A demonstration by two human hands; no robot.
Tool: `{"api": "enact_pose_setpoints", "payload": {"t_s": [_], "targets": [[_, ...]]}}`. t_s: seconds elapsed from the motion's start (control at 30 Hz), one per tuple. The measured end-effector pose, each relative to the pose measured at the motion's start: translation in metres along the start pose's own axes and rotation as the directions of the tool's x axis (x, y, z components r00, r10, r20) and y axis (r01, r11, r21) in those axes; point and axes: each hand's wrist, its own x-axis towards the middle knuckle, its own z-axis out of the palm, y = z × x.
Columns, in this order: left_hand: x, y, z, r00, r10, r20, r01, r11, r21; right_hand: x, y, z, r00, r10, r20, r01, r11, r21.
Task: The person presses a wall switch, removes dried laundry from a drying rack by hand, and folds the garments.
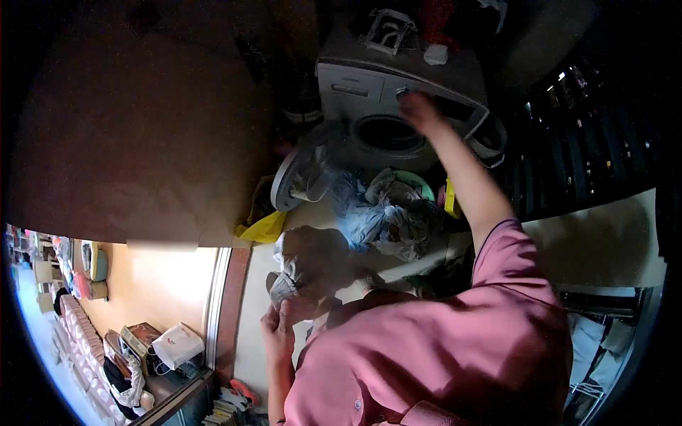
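Note:
A white front-loading washing machine (pixel 355 106) stands ahead in dim light. Its round door (pixel 290 181) is swung out to the left, and the drum opening (pixel 387 133) shows dark. My right hand (pixel 420 112) reaches to the control panel, at or close to the round dial (pixel 402 93); its fingers are dim and smeared. Low on the left, my left hand (pixel 279 323) is closed on a pale grey cloth (pixel 285 284), which hangs partly in shadow. Below the drum opening lies a heap of bluish-grey laundry (pixel 391 216), apparently in or against a light green basin (pixel 415 183).
A yellow bag (pixel 263 228) lies on the floor under the machine's door. Something yellow (pixel 452 199) stands right of the laundry. Atop the machine are a white frame-like object (pixel 389 32) and a small white item (pixel 435 54). A doorway at left shows a white bag (pixel 177 346).

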Motion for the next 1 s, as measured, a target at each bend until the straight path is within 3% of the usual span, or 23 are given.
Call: {"api": "enact_pose_setpoints", "payload": {"t_s": [0.07,0.1,0.13,0.17,0.23,0.27,0.33,0.37,0.4,0.43,0.5,0.53,0.57,0.6,0.63,0.67,0.7,0.73,0.77,0.8,0.83,0.87,1.0], "targets": [[-0.008,0.0,0.001,0.998,-0.01,-0.061,0.006,0.997,-0.071,-0.042,0.044,0.023,0.94,0.16,0.301,-0.133,0.985,-0.11],[-0.009,0.004,0.005,0.996,0.007,-0.087,-0.02,0.988,-0.153,-0.078,0.067,0.043,0.956,0.146,0.253,-0.153,0.988,0.005],[-0.011,0.005,0.005,0.993,0.021,-0.114,-0.047,0.972,-0.229,-0.112,0.077,0.065,0.93,0.238,0.28,-0.215,0.97,-0.112],[-0.013,0.003,-0.004,1.0,0.012,-0.026,-0.018,0.964,-0.266,-0.142,0.089,0.086,0.928,0.272,0.254,-0.193,0.936,-0.295],[-0.011,-0.014,-0.009,0.995,0.008,-0.098,-0.043,0.933,-0.357,-0.205,0.109,0.118,0.861,0.238,0.449,-0.021,0.9,-0.436],[-0.012,-0.015,-0.006,0.996,0.024,-0.09,-0.061,0.904,-0.424,-0.239,0.103,0.136,0.792,0.317,0.521,-0.046,0.883,-0.467],[-0.014,-0.018,-0.001,0.996,0.056,-0.075,-0.089,0.829,-0.552,-0.292,0.099,0.156,0.586,0.345,0.733,0.05,0.888,-0.458],[-0.009,-0.022,0.005,0.997,0.06,-0.051,-0.079,0.78,-0.621,-0.305,0.124,0.162,0.47,0.11,0.876,0.35,0.887,-0.299],[-0.004,-0.026,0.009,0.997,0.06,-0.042,-0.072,0.724,-0.686,-0.32,0.144,0.161,0.442,-0.031,0.896,0.517,0.826,-0.227],[0.024,-0.013,0.03,0.99,0.14,0.013,-0.099,0.762,-0.64,-0.297,0.162,0.16,0.48,-0.084,0.873,0.405,0.904,-0.136],[0.026,0.001,0.025,0.99,0.077,0.121,-0.001,0.848,-0.529,-0.31,0.134,0.176,0.518,0.188,0.835,0.464,0.758,-0.458],[0.032,0.003,0.019,0.985,-0.059,0.164,0.131,0.872,-0.472,-0.305,0.13,0.181,0.54,0.22,0.813,0.503,0.69,-0.521],[0.033,-0.006,0.015,0.987,-0.048,0.152,0.117,0.863,-0.492,-0.308,0.13,0.186,0.5,0.098,0.86,0.536,0.745,-0.397],[0.034,-0.016,0.008,0.989,-0.033,0.146,0.104,0.854,-0.51,-0.311,0.143,0.192,0.437,0.066,0.897,0.445,0.851,-0.279],[0.033,-0.021,-0.001,0.995,0.025,0.094,0.016,0.913,-0.408,-0.313,0.15,0.194,0.357,0.114,0.927,0.482,0.828,-0.287],[0.031,-0.016,-0.003,0.994,0.089,0.06,-0.068,0.953,-0.294,-0.32,0.139,0.2,0.35,0.307,0.885,0.534,0.711,-0.458],[0.024,-0.009,-0.006,0.992,0.107,0.061,-0.079,0.931,-0.357,-0.323,0.151,0.2,0.366,0.435,0.823,0.333,0.764,-0.552],[0.031,-0.012,-0.006,0.968,0.229,0.1,-0.158,0.869,-0.469,-0.319,0.159,0.203,0.356,0.56,0.748,0.118,0.767,-0.631],[0.027,-0.017,-0.008,0.97,0.225,0.093,-0.147,0.845,-0.514,-0.321,0.167,0.205,0.357,0.578,0.734,0.204,0.718,-0.665],[0.02,-0.02,-0.003,0.966,0.244,0.082,-0.161,0.821,-0.547,-0.329,0.174,0.198,0.347,0.225,0.91,0.451,0.811,-0.373],[0.013,-0.021,0.003,0.963,0.262,0.07,-0.175,0.796,-0.58,-0.336,0.177,0.209,0.31,0.057,0.949,0.573,0.785,-0.234],[0.009,-0.018,0.0,0.951,0.306,0.047,-0.217,0.768,-0.603,-0.341,0.178,0.217,0.302,0.012,0.953,0.59,0.783,-0.198],[0.03,-0.036,0.008,0.799,0.601,0.007,-0.533,0.715,-0.452,-0.335,0.183,0.232,0.481,0.086,0.872,0.359,0.889,-0.286]]}}
